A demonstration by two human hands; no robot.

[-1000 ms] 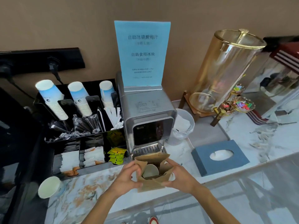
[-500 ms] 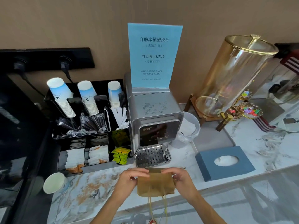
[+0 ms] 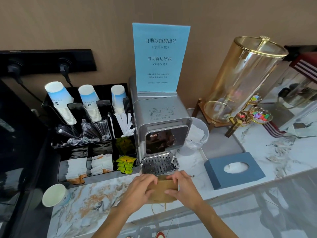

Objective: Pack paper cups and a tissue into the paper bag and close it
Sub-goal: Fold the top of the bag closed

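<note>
Paper bag (unlabelled) between both hands

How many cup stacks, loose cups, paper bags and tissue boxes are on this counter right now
Stacks of paper cups in the black organizer: 3
Loose paper cup lying on its side at the left: 1
Brown paper bag held between the left hand and right hand: 1
Blue tissue box: 1
Total: 6
</note>
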